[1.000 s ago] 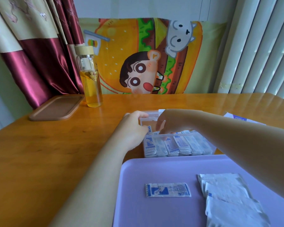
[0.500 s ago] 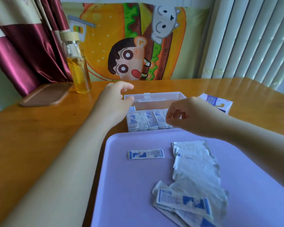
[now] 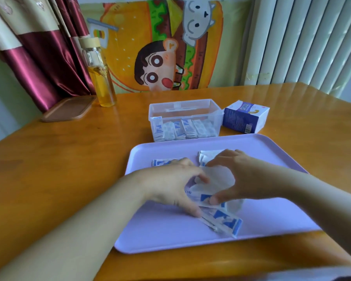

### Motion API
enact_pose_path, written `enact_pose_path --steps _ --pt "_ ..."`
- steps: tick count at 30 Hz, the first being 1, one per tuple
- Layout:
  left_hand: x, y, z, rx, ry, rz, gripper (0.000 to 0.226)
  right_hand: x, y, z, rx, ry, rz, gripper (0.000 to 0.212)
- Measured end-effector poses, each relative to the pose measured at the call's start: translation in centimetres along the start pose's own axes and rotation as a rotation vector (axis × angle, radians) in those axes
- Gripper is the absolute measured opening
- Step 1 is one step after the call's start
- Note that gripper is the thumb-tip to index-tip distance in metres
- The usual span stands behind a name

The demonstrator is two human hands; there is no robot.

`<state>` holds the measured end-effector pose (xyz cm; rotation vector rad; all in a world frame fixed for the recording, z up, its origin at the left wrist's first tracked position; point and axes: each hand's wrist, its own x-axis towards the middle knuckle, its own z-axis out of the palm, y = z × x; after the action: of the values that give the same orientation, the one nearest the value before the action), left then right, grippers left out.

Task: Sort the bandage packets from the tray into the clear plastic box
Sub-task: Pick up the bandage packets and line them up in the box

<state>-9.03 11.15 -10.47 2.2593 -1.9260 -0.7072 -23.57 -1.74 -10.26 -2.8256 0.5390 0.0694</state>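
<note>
The pile of bandage packets (image 3: 219, 183) lies in the middle of the purple tray (image 3: 150, 230), caught between both hands. The left hand (image 3: 170, 187) curls round its left edge, thumb on top and fingers down at the near side. The right hand (image 3: 243, 179) curls round the right edge, with its thumb pressed on a blue-printed packet and its forefinger hooked over the far end. Both hands hold the pile in a narrow grasp. A few packets fan out from the near end of the pile, past the left fingertips. One single packet (image 3: 160, 162) lies flat just beyond the left hand, and the knuckles cover its right end. Motion blur softens the fingers and the print on the packets, so I cannot tell how many packets each hand has hold of. The right palm hides the right side of the pile. Behind the tray the clear plastic box (image 3: 219, 116) stands on the wooden table (image 3: 69, 169) with a row of packets (image 3: 182, 128) upright against its front wall, and a blue and white carton (image 3: 245, 118) sits just to its right. Half a second ago both hands were up at the box, the left at its near left corner and the right over its front. Now both are down on the tray, and the single packet, then in full view, is partly covered.
</note>
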Motion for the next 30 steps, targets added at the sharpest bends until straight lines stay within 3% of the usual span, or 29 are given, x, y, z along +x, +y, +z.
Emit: enact_pose_path --steps 3,6,13,19,24,30 --pt "-0.1 0.3 0.7 -0.003 0.055 -0.005 0.061 -1.5 -0.4 0.4 0.053 0.121 -0.078 0.066" --pt "-0.1 0.5 1.0 -0.031 0.124 0.004 0.047 -2.9 -1.0 0.5 0.121 0.086 -0.092 0.044" --pt "0.5 0.1 1.3 -0.091 0.235 -0.005 0.028 -1.5 -0.3 0.7 0.255 0.019 0.005 0.035" --pt "0.9 -0.8 0.9 -0.354 0.372 -0.002 0.028 -0.2 0.5 0.4 0.429 0.034 0.046 0.026" --pt "1.3 -1.3 0.6 -0.472 0.360 -0.040 0.021 0.1 0.6 0.0 0.645 0.057 0.071 0.012" --pt "1.1 -1.2 0.3 -0.691 0.334 -0.014 0.012 1.2 1.2 0.1 0.741 0.165 0.179 0.020"
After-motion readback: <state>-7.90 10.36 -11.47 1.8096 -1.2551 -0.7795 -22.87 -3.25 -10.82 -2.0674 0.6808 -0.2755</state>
